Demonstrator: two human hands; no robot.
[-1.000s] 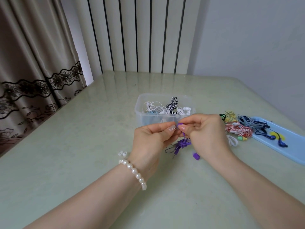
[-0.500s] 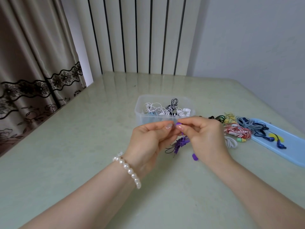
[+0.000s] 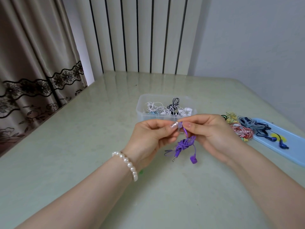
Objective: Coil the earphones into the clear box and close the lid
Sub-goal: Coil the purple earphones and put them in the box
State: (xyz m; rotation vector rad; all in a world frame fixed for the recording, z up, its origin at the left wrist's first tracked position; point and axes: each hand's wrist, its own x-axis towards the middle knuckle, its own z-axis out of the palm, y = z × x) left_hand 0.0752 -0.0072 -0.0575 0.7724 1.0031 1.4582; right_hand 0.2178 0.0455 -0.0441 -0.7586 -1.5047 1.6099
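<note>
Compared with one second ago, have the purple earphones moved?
No, not noticeably. The purple earphones still hang between the left hand and the right hand, just in front of the near wall of the clear box.

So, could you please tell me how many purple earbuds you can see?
2: one earbud hangs low off the purple bundle; the other earbud sits pinched between left hand and right hand.

Pale green table (image 3: 69, 162), clear box (image 3: 145, 113), blue lid (image 3: 297, 146), coiled earphones (image 3: 242, 132)
</note>
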